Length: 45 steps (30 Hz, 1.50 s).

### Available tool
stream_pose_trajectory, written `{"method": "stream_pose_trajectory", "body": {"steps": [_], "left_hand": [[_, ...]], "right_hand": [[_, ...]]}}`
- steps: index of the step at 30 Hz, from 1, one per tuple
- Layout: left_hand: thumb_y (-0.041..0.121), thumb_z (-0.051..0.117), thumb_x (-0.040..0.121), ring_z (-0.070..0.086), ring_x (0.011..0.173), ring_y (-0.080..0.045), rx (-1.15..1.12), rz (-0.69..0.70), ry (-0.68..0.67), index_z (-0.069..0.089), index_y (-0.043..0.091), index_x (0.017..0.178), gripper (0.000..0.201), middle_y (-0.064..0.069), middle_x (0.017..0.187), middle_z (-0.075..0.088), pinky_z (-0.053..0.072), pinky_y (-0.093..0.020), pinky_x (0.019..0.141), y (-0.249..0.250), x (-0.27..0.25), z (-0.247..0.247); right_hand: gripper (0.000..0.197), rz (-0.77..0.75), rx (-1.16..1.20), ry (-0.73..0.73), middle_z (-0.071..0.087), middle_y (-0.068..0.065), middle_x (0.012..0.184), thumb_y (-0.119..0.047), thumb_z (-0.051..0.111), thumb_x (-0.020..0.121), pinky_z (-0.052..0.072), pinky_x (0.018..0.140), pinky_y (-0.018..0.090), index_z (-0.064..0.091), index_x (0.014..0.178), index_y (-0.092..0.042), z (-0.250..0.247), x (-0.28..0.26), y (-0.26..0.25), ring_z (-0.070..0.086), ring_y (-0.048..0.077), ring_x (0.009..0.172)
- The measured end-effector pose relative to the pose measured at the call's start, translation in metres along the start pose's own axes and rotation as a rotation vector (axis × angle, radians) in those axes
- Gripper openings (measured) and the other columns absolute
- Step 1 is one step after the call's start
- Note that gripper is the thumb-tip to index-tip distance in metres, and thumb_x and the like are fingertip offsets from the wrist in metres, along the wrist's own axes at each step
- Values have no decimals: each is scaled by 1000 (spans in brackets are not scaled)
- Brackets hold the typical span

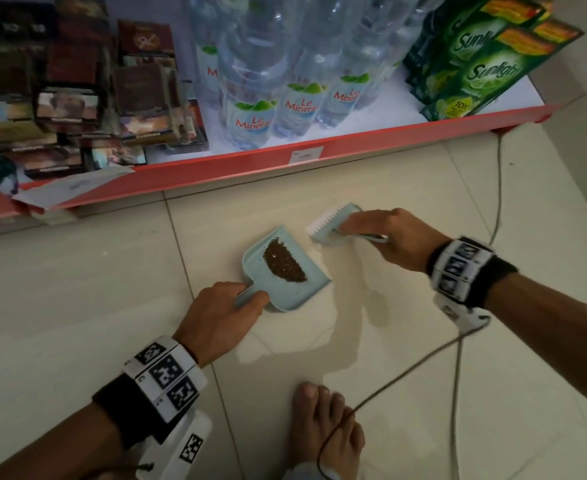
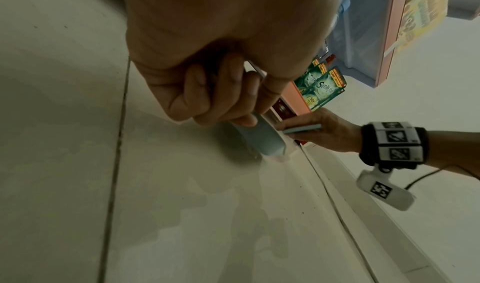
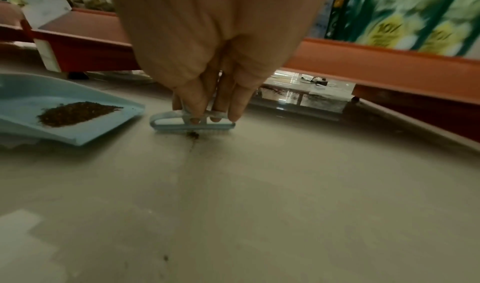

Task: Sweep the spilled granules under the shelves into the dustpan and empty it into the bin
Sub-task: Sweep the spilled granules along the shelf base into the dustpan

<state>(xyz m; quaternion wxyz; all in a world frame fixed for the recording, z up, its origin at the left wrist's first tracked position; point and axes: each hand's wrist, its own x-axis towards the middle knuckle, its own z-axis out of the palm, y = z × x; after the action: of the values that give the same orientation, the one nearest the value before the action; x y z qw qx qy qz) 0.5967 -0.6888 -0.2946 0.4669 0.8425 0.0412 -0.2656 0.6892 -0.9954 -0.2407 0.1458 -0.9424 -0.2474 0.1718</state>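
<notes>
Head view downward, wrist views floor-level, dustpan (image 1: 287, 268) shared

Dim, soft floor shadows, blurred wrist views

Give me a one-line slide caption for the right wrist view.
Right hand presses a small brush to the tiled floor beside a dustpan holding brown granules.

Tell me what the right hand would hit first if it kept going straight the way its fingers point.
The right hand, gripping the brush, points left, slightly toward the shelf. Straight on, it would probably meet the dustpan first, near its open edge; depth is unclear.
</notes>
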Motion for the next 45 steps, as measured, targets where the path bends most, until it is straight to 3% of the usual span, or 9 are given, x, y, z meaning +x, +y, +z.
{"method": "stream_pose_trajectory", "body": {"steps": [7, 9, 13, 18, 23, 28, 34, 40, 45], "left_hand": [[46, 55, 86, 46, 49, -10, 28, -4, -8, 64, 4, 73, 45, 8, 50, 50, 39, -28, 53, 4, 2, 6], [46, 55, 85, 47, 49, -11, 43, -10, -16, 65, 5, 74, 45, 8, 50, 51, 39, -27, 53, 6, 4, 7], [53, 48, 78, 50, 52, -14, 51, -6, -27, 66, 4, 74, 52, 6, 52, 53, 41, -29, 55, 12, 7, 8], [46, 53, 83, 53, 54, -15, 79, -29, -24, 67, 7, 73, 43, 7, 53, 56, 42, -29, 56, 16, 9, 5], [43, 55, 89, 65, 72, -28, 129, -24, -15, 68, 3, 80, 43, -10, 72, 70, 52, -38, 69, 26, 14, 6], [46, 53, 91, 66, 87, -32, 231, -68, -89, 70, 8, 92, 42, -13, 90, 71, 55, -41, 80, 43, 28, 4], [41, 58, 87, 66, 85, -32, 233, -118, -133, 69, 7, 88, 36, -10, 83, 68, 52, -36, 74, 58, 41, 1], [40, 60, 86, 65, 81, -25, 230, -138, -155, 70, 11, 89, 32, -5, 82, 67, 51, -32, 72, 61, 47, 0], [38, 59, 86, 65, 81, -25, 224, -138, -162, 71, 10, 90, 31, -6, 83, 68, 51, -33, 73, 60, 46, 1]], "right_hand": [[34, 176, -68, 415, 73, 10, 114, 2, 59, 91, 58, 87, 37, 68, 121, -11, -6, -24, 10, 72, 29, 96], [31, 303, -138, 377, 74, 16, 106, -1, 56, 91, 59, 79, 45, 69, 117, -13, -2, -18, 7, 71, 36, 88], [32, 372, -155, 190, 75, 15, 97, -12, 54, 91, 56, 73, 42, 70, 116, -22, 16, -15, -14, 67, 38, 80], [28, 288, -30, 293, 77, 7, 87, -13, 57, 92, 55, 66, 38, 73, 113, -20, 27, -25, -39, 65, 32, 64], [24, 289, -3, 466, 76, 6, 93, -10, 58, 91, 57, 68, 39, 73, 109, -15, 20, -26, -40, 70, 30, 75], [17, 392, -127, 346, 62, 4, 75, -15, 48, 94, 52, 63, 39, 63, 85, -15, 15, -17, -37, 58, 30, 65], [22, 390, -61, 263, 71, 8, 86, -18, 50, 92, 53, 69, 40, 71, 96, -13, 26, -13, -57, 64, 33, 75], [18, 390, 225, 427, 77, -3, 82, -15, 61, 88, 60, 70, 31, 76, 96, -17, 11, -14, -59, 72, 11, 69], [19, 445, 45, 469, 72, 7, 80, -17, 54, 90, 57, 66, 39, 72, 90, -11, 8, -11, -50, 67, 27, 68]]}}
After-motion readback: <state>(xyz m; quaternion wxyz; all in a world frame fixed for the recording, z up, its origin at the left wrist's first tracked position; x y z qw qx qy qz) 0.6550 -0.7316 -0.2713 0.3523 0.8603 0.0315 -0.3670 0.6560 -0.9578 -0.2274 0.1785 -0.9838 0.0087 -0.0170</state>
